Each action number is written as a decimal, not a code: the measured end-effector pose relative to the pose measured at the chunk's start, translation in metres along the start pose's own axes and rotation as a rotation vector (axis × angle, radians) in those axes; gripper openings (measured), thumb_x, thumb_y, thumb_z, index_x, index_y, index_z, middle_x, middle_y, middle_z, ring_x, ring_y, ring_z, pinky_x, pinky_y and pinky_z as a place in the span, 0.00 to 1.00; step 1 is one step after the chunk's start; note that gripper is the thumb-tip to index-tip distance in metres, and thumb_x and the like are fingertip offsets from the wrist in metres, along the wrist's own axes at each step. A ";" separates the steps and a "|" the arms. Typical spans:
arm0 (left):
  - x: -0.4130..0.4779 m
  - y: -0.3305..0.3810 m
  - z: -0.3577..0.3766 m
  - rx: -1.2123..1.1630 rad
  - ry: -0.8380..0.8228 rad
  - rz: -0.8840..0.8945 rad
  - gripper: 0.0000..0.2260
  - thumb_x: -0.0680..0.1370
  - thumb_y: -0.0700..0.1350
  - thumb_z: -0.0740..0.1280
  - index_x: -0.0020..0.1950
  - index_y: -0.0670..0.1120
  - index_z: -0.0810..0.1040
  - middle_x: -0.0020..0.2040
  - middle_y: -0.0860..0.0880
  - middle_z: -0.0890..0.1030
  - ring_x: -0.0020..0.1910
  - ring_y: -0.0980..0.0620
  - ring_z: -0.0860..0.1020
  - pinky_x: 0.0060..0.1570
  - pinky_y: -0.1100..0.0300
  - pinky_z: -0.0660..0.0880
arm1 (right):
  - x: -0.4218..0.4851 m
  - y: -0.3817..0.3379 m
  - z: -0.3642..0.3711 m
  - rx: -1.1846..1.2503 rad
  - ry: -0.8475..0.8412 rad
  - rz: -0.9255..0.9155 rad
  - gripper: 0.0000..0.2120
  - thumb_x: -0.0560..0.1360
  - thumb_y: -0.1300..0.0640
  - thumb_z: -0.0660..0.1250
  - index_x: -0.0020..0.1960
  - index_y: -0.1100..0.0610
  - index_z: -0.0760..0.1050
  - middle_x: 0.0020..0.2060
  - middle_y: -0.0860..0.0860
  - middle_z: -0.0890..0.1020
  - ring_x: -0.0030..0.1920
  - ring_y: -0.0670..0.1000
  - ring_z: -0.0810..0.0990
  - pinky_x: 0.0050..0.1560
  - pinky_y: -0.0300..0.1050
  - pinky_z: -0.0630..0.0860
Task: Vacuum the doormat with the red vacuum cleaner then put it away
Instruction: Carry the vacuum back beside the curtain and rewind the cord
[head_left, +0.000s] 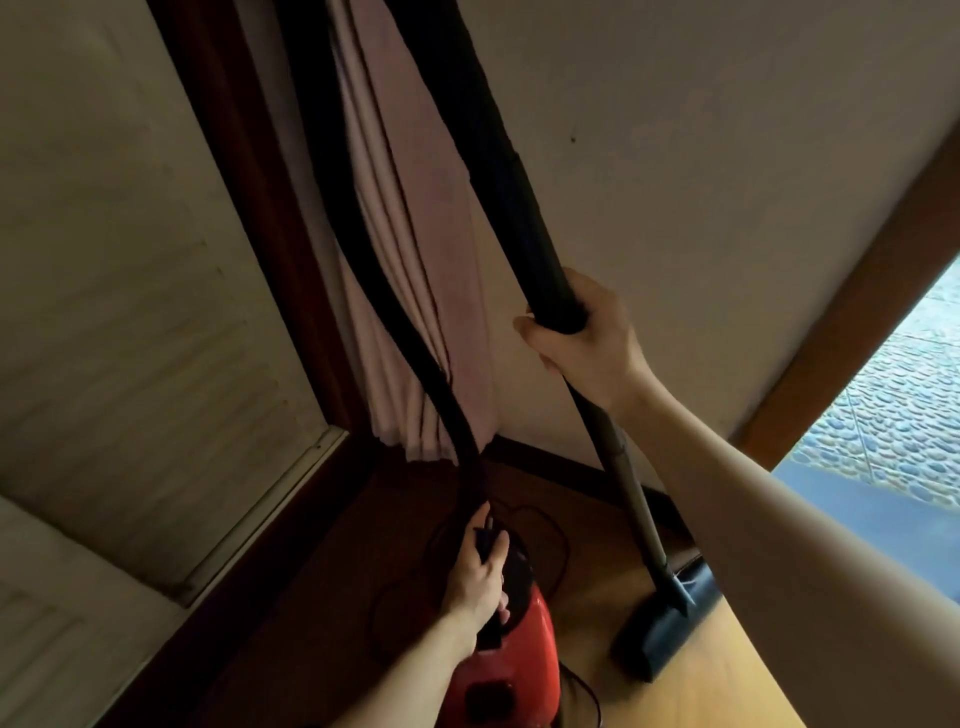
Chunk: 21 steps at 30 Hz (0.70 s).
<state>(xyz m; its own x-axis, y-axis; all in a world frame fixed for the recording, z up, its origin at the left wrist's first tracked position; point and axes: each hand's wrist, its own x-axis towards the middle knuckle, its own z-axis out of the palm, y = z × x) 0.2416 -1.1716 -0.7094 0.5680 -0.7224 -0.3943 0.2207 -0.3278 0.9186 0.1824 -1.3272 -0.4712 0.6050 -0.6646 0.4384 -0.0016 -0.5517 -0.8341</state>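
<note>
The red vacuum cleaner (519, 660) stands on the wooden floor near the room corner, low in the middle of the view. My left hand (480, 569) grips the black handle on top of its body, where the black hose (400, 332) joins. The hose loops up out of the frame and comes back down as a thick black wand handle. My right hand (582, 338) is closed around that handle's lower end. Below it the grey wand tube (636, 499) slants down to the dark floor nozzle (670, 618), which rests on the floor. No doormat is visible.
A pale pink curtain (410, 260) hangs in the corner behind the hose. A dark power cord (550, 540) lies looped on the floor around the vacuum. A shuttered door (130, 312) is at left; an open doorway with a pebbled floor (893, 415) is at right.
</note>
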 end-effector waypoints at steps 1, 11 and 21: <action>0.000 0.002 -0.004 0.031 -0.008 -0.019 0.22 0.83 0.48 0.62 0.75 0.61 0.63 0.38 0.47 0.76 0.20 0.56 0.66 0.20 0.60 0.67 | 0.002 -0.003 -0.001 -0.003 0.021 -0.003 0.11 0.74 0.64 0.73 0.42 0.57 0.70 0.31 0.56 0.71 0.30 0.51 0.72 0.33 0.48 0.71; -0.007 0.007 -0.038 0.170 -0.069 -0.038 0.18 0.83 0.48 0.61 0.73 0.58 0.66 0.46 0.40 0.79 0.19 0.57 0.64 0.20 0.63 0.65 | 0.022 -0.026 0.010 -0.005 0.183 -0.009 0.14 0.75 0.61 0.72 0.41 0.48 0.69 0.33 0.50 0.72 0.32 0.50 0.72 0.32 0.45 0.70; -0.039 -0.011 -0.094 0.197 -0.088 -0.038 0.13 0.83 0.48 0.61 0.64 0.65 0.71 0.24 0.57 0.70 0.20 0.56 0.63 0.21 0.61 0.65 | 0.013 -0.033 0.052 0.032 0.289 0.008 0.12 0.75 0.59 0.72 0.42 0.47 0.70 0.34 0.49 0.74 0.34 0.53 0.75 0.34 0.55 0.77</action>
<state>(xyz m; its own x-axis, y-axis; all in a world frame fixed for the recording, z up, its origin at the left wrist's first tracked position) 0.2911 -1.0827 -0.7018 0.4886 -0.7549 -0.4375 0.0764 -0.4624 0.8834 0.2321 -1.2916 -0.4550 0.3531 -0.7876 0.5050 0.0226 -0.5324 -0.8462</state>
